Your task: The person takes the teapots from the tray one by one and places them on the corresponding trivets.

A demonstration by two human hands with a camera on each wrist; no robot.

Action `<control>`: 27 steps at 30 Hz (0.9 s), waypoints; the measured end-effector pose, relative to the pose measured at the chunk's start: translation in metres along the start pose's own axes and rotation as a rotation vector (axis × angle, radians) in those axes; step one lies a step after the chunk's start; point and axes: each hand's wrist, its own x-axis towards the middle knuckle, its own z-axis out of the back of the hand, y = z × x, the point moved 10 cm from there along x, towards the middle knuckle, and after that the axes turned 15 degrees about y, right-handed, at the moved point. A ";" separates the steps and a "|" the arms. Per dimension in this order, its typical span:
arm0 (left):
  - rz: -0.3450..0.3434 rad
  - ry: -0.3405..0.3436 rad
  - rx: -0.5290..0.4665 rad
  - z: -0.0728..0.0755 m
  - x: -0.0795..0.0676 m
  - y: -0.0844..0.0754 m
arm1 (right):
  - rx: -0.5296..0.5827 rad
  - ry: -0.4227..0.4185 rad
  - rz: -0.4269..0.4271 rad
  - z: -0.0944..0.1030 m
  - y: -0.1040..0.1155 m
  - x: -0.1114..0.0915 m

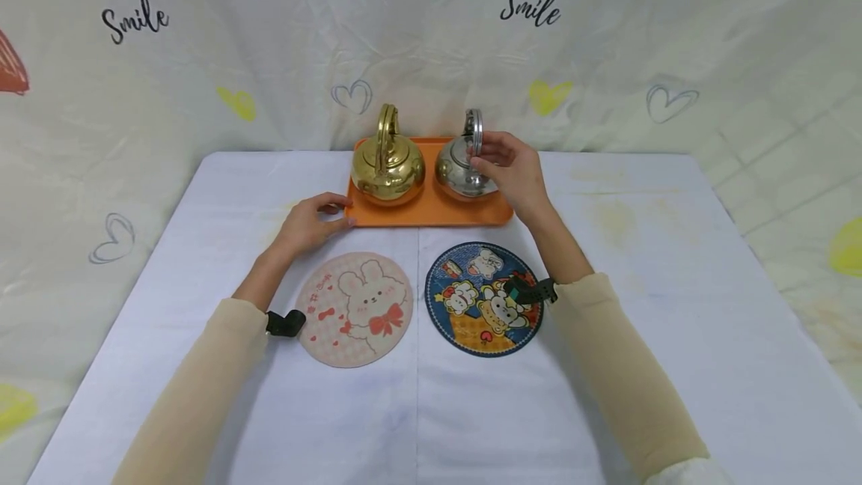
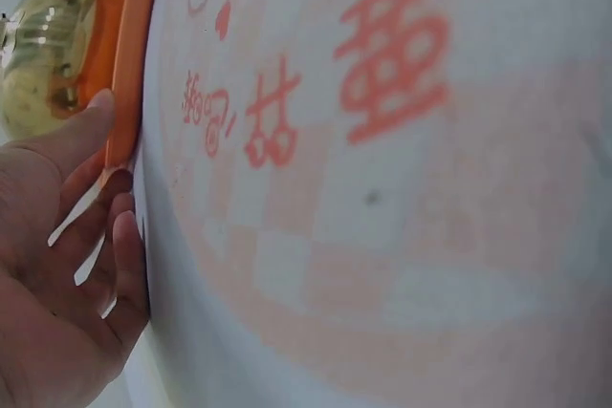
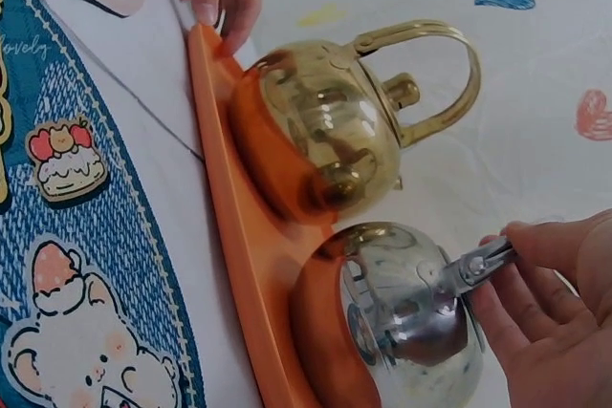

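An orange tray (image 1: pixel 431 216) lies at the back of the table, bearing a gold kettle (image 1: pixel 388 168) on its left and a silver kettle (image 1: pixel 462 168) on its right. My right hand (image 1: pixel 512 173) pinches the silver kettle's upright handle (image 3: pixel 478 265) between thumb and fingers. The silver kettle overlaps the tray in both views. At the tray's front left corner, my left hand (image 1: pixel 311 223) grips the rim, thumb (image 2: pixel 91 121) on top and the other fingers at its outer side. The gold kettle's handle stands up, with no hand on it.
In front of the tray lie two round mats: a pink rabbit mat (image 1: pixel 357 309) on the left and a dark blue cartoon mat (image 1: pixel 483 299) on the right. A white cloth (image 1: pixel 673 320) covers the table. Behind it hangs a printed curtain (image 1: pixel 438 43).
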 end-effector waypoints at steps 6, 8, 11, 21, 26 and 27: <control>0.014 0.016 -0.010 0.001 0.000 -0.001 | 0.024 0.025 -0.002 -0.002 -0.001 0.004; 0.017 0.019 -0.009 0.001 0.000 -0.001 | 0.039 0.028 -0.003 -0.002 -0.002 0.005; 0.018 0.022 -0.006 0.002 0.001 -0.001 | 0.065 0.034 -0.008 -0.002 -0.003 0.006; 0.020 0.029 -0.004 -0.001 0.001 0.002 | 0.119 0.023 -0.053 -0.001 -0.009 0.003; 0.021 0.026 -0.018 -0.002 0.000 0.002 | 0.147 0.029 -0.028 -0.001 -0.007 0.002; 0.021 0.026 -0.019 -0.002 0.000 0.002 | 0.152 0.030 -0.024 -0.001 -0.007 0.002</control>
